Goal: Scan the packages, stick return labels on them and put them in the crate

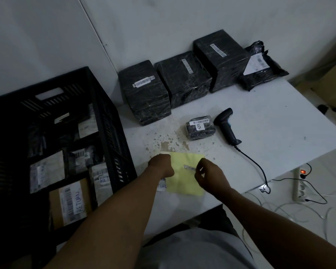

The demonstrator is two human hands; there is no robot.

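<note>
White tabletop (260, 117), label being peeled from the yellow sheet (184, 179).
Right hand (208, 174) pinches a label (189, 167); left hand (161, 166), fisted, pins the sheet; small package (200, 128) lies just beyond the sheet.

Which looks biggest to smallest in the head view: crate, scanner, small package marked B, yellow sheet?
1. crate
2. yellow sheet
3. scanner and small package marked B: these look alike, so I leave them unranked.

Left arm (124, 195) hides return labels (161, 186).

crate (107, 105) left of table (279, 121)
</note>
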